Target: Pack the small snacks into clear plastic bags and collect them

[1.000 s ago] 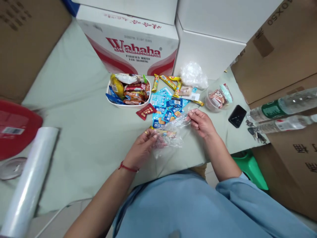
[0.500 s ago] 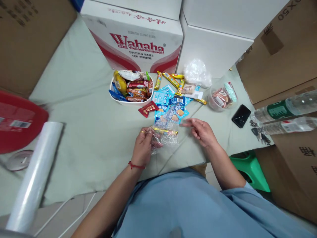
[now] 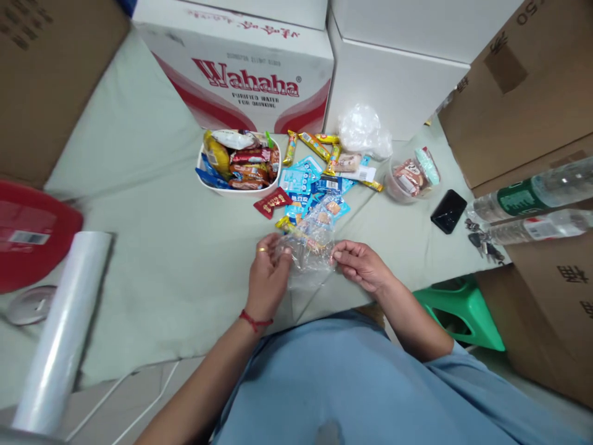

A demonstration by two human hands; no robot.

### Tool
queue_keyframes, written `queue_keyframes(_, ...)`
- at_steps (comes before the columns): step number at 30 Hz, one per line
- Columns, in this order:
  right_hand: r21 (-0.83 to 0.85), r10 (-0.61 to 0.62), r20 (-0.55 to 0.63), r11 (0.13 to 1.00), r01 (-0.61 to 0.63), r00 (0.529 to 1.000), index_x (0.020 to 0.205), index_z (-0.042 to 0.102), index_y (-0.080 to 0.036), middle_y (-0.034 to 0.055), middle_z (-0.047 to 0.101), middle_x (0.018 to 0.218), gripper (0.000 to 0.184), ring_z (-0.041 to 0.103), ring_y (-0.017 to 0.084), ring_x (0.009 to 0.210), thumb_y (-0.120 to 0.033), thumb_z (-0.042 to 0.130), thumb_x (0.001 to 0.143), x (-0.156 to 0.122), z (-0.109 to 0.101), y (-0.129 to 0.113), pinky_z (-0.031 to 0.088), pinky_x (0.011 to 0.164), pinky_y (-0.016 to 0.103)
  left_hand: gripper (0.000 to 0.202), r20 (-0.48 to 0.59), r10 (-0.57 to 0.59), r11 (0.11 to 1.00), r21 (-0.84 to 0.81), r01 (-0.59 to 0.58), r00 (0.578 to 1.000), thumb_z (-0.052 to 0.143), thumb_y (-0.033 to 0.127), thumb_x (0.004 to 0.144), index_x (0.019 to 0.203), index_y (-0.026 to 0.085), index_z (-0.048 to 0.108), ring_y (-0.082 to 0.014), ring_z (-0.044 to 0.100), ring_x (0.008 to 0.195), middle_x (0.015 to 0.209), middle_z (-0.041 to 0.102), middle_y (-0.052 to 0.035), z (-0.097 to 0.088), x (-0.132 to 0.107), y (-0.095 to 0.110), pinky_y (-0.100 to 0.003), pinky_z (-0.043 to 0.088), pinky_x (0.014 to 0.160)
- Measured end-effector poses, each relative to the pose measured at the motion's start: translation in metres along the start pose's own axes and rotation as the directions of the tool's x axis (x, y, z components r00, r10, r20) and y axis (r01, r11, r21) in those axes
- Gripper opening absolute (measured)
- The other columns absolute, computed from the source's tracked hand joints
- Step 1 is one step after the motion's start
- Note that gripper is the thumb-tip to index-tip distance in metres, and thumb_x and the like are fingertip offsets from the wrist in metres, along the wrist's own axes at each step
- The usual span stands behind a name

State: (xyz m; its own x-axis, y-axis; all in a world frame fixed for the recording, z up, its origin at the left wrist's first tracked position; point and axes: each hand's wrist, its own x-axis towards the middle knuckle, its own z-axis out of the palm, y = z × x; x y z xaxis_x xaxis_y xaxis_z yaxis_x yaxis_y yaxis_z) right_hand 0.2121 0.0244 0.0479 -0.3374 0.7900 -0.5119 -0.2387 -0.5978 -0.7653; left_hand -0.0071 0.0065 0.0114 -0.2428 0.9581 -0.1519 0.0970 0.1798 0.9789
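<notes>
A clear plastic bag [image 3: 306,264] is held between my two hands above the near part of the table. My left hand [image 3: 271,272] closes on its left side, thumb and fingers pressed on the film. On the right edge, the fingertips of my right hand [image 3: 360,266] pinch the bag. Just beyond my left fingers lies a yellow-wrapped snack stick [image 3: 284,224]. Yellow and red colour shows through the film; whether it is inside or behind cannot be told. Blue snack packets [image 3: 297,181] are spread past the bag, beside a red packet [image 3: 272,203].
A white tub [image 3: 238,193] of wrapped snacks stands back left, before a Wahaha carton [image 3: 259,68]. Toward the right are a crumpled clear bag [image 3: 364,131], a round clear tub [image 3: 402,193], a black phone [image 3: 448,211], keys and bottles. A plastic film roll [image 3: 65,327] lies left.
My right hand has moved left and closed on the bag's right edge. The bag is spread wider between both hands. A yellow snack stick now shows beyond my left fingers.
</notes>
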Motion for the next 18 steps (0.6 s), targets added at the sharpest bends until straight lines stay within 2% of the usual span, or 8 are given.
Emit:
queue_keyframes(2,-0.015,-0.003,0.005,1.000,0.003,1.000,0.085,0.070,-0.017,-0.0014,0.070,0.077,0.041,0.035,0.000,0.041,-0.047,0.093,0.069,-0.002,0.002,-0.002,0.016,0.034,0.016,0.057,-0.102,0.165,0.972,0.184,-0.144,0.981,0.071,0.042,0.087,0.136,0.019,0.051,-0.0283,0.060,0.128,0.142,0.057,-0.0172,-0.005,-0.007,0.007,-0.042,0.055,0.098)
queue_keyframes(4,-0.031,-0.008,0.006,0.999,0.008,1.000,0.085,0.069,-0.017,-0.0015,0.069,0.077,0.042,0.035,0.000,0.041,-0.048,0.092,0.069,-0.003,0.005,-0.003,0.016,0.034,0.017,0.048,-0.174,0.344,0.900,0.342,-0.271,0.923,0.072,0.038,0.088,0.129,0.019,0.056,-0.0272,0.059,0.125,0.134,0.059,-0.0154,-0.008,-0.016,0.017,-0.041,0.054,0.097)
queue_keyframes(6,-0.051,-0.025,0.010,0.998,0.025,1.000,0.084,0.068,-0.017,-0.0016,0.069,0.077,0.042,0.035,0.001,0.041,-0.049,0.091,0.071,-0.004,0.010,-0.003,0.017,0.035,0.017,0.026,-0.113,0.465,0.828,0.405,-0.387,0.878,0.069,0.037,0.092,0.109,0.020,0.061,-0.0220,0.063,0.103,0.108,0.065,-0.0081,-0.007,-0.024,0.028,-0.036,0.053,0.087)
queue_keyframes(8,-0.079,-0.047,0.027,0.996,0.049,0.999,0.084,0.067,-0.017,-0.0013,0.069,0.079,0.042,0.035,0.001,0.041,-0.051,0.089,0.073,-0.005,0.016,-0.002,0.018,0.035,0.018,0.021,0.042,0.494,0.799,0.372,-0.472,0.869,0.070,0.040,0.092,0.096,0.021,0.061,-0.0186,0.062,0.086,0.090,0.065,-0.0026,-0.001,-0.031,0.035,-0.033,0.051,0.080)
queue_keyframes(10,-0.115,-0.062,0.049,0.991,0.067,0.997,0.085,0.066,-0.018,-0.0023,0.068,0.076,0.041,0.034,0.002,0.041,-0.052,0.087,0.076,-0.006,0.020,-0.002,0.019,0.036,0.019,0.023,0.165,0.456,0.821,0.302,-0.485,0.875,0.072,0.043,0.090,0.092,0.021,0.063,-0.0183,0.062,0.082,0.087,0.066,-0.0020,0.005,-0.033,0.038,-0.032,0.051,0.079)
queue_keyframes(13,-0.194,-0.106,0.057,0.974,0.115,0.993,0.086,0.066,-0.019,-0.0058,0.060,0.066,0.040,0.034,0.003,0.042,-0.054,0.084,0.079,-0.005,0.024,-0.002,0.022,0.038,0.019,0.020,0.230,0.328,0.908,0.191,-0.373,0.916,0.067,0.040,0.093,0.086,0.021,0.067,-0.0181,0.064,0.081,0.085,0.070,-0.0026,0.010,-0.030,0.037,-0.031,0.050,0.078)
queue_keyframes(15,-0.245,-0.135,0.048,0.959,0.143,0.990,0.086,0.066,-0.019,-0.0050,0.061,0.067,0.039,0.035,0.004,0.044,-0.055,0.082,0.080,-0.004,0.023,-0.003,0.024,0.039,0.020,0.023,0.241,0.227,0.961,0.100,-0.257,0.944,0.066,0.041,0.093,0.081,0.021,0.070,-0.0177,0.064,0.080,0.082,0.071,-0.0023,0.008,-0.026,0.035,-0.030,0.050,0.079)
queue_keyframes(18,-0.280,-0.137,0.013,0.950,0.135,0.990,0.085,0.064,-0.020,-0.0008,0.069,0.079,0.036,0.036,0.005,0.045,-0.053,0.079,0.081,-0.003,0.020,-0.005,0.025,0.040,0.021,0.030,0.187,0.056,0.997,-0.054,-0.047,0.981,0.073,0.049,0.086,0.080,0.020,0.069,-0.0172,0.063,0.076,0.079,0.070,-0.0020,0.002,-0.021,0.032,-0.029,0.050,0.076)
